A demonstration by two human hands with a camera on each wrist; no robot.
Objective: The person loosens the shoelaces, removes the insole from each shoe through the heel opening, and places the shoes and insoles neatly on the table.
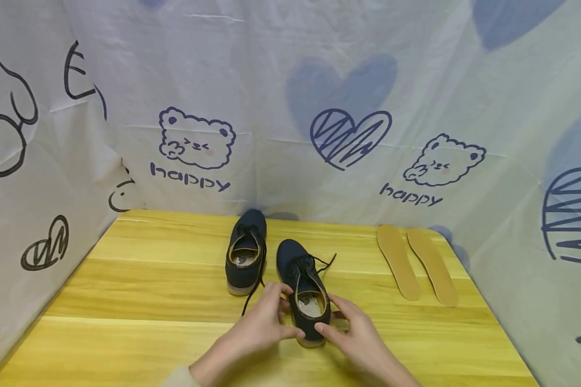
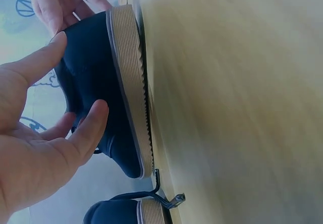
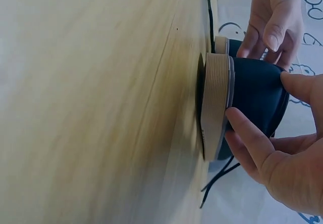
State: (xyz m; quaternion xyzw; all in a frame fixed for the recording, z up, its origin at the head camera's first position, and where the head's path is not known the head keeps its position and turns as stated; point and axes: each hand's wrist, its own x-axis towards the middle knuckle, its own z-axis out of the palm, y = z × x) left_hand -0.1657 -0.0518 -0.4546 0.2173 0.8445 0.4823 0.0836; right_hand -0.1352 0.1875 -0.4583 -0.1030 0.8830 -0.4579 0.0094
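A dark navy lace-up shoe (image 1: 292, 259) stands on the wooden table, toe pointing away and heel towards me. My left hand (image 1: 265, 321) holds its left side, thumb by the heel and fingers along the upper. On the other side my right hand (image 1: 357, 329) grips the heel, with the thumb (image 3: 298, 84) at the collar and fingertips low near the ribbed tan sole (image 3: 214, 103). A pale lining shows inside the opening. The matching shoe (image 1: 242, 275) stands farther back to the left, its lace trailing over the table; neither hand touches it.
Two tan insoles (image 1: 398, 263) (image 1: 433, 267) lie side by side at the back right of the wooden table (image 1: 140, 279). A white cloth (image 1: 271, 161) printed with hearts and bears hangs behind the table and along both sides.
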